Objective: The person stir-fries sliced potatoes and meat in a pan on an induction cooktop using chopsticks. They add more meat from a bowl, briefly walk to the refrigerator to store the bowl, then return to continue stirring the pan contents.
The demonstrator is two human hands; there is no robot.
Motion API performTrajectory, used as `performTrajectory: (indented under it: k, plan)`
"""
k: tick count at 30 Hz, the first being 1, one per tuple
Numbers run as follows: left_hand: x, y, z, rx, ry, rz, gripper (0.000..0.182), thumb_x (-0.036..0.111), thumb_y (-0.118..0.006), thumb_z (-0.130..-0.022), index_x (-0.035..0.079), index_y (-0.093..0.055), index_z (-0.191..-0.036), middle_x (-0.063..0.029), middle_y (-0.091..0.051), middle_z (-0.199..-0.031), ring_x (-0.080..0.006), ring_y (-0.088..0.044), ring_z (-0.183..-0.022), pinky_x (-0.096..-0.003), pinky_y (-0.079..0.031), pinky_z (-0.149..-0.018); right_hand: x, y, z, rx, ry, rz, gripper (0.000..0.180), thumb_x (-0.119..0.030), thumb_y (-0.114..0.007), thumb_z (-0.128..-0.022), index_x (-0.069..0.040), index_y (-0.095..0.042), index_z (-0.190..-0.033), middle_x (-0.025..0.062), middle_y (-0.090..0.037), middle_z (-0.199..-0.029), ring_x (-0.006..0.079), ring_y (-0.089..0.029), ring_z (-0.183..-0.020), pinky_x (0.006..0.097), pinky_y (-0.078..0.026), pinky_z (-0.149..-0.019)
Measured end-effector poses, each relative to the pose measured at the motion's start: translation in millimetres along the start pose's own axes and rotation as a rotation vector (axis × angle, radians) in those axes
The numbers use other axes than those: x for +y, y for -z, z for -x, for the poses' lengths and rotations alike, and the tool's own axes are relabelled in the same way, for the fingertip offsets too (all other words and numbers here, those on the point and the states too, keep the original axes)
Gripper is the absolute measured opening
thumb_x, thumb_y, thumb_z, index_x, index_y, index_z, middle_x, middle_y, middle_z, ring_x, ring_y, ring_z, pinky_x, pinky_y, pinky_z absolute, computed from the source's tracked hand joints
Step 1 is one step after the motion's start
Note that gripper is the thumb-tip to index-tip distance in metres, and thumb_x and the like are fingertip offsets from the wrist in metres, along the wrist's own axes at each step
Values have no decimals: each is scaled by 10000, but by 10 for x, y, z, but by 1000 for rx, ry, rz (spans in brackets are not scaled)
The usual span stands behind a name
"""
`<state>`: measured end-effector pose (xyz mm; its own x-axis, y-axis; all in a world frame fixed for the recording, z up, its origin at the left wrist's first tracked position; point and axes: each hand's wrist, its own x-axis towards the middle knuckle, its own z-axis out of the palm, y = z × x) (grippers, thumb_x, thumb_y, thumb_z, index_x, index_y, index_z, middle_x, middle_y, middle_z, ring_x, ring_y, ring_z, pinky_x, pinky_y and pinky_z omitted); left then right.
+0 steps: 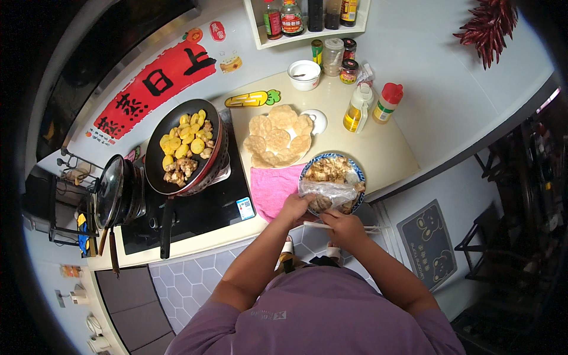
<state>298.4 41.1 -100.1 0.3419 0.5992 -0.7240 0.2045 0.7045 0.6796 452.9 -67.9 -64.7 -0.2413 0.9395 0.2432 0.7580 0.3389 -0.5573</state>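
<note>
My left hand [296, 208] grips a clear plastic bag [337, 191] at its left side. Something brownish and lumpy shows through the bag near my fingers. Pale chopsticks [314, 225] pass through my right hand [345, 227], whose fingertips also meet the lower edge of the bag. Beneath the bag is a blue-patterned bowl [363, 173] holding light brown chopped food [330, 168]. A pink cloth [275, 188] lies on the counter to the left of the bowl, close to my left hand.
A frying pan [153, 146] with yellow slices and browned pieces sits on the black cooktop [195, 224], its handle jutting towards me. Round thin wrappers [277, 140] cover a plate. Behind are a white bowl [304, 83], an oil bottle [357, 111], a red-capped bottle [387, 104] and jars [333, 57].
</note>
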Motion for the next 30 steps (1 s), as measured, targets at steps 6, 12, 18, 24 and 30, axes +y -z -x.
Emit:
performTrajectory:
  k: [6, 12, 18, 24, 30]
  plan:
    - [106, 150, 56, 492, -330, -957, 400, 379, -672, -771, 10, -590, -901, -182, -649, -791, -341, -640, -772, -430, -492, -684, 79, -92, -11, -200, -176, 365, 148, -74, -548, -762, -26, -554, -902, 130, -586, -825, 308, -635, -670, 406, -522, -559]
    - [-25, 290, -75, 634, -578, -717, 246, 254, -647, -794, 19, -581, -822, -183, -631, -717, -351, -627, -690, -429, -481, -630, 99, -32, 253, -97, -365, 412, 237, -127, -630, -733, -67, -556, -950, 100, -575, -866, 299, -633, -669, 405, -512, -564]
    - [41, 375, -229, 538, -619, -591, 163, 164, -631, -779, 2, -619, -765, -181, -629, -674, -321, -631, -644, -391, -478, -606, 176, 10, 364, 19, -551, 464, 298, -167, -670, -737, -91, -547, -998, 96, -576, -890, 309, -632, -693, 409, -514, -577]
    - [220, 226, -296, 577, -535, -568, 155, 170, -633, -760, 15, -634, -760, -163, -642, -674, -315, -634, -636, -378, -492, -624, 341, -2, 394, 17, -667, 368, 220, -140, -616, -791, -77, -511, -973, 109, -583, -915, 317, -645, -735, 419, -531, -638]
    - [217, 287, -397, 604, -479, -643, 178, 182, -655, -759, 4, -642, -773, -165, -641, -662, -251, -637, -587, -355, -500, -580, 554, -195, 402, 438, -642, 118, 196, -126, -628, -778, -64, -606, -963, 145, -623, -792, 335, -624, -701, 421, -496, -640]
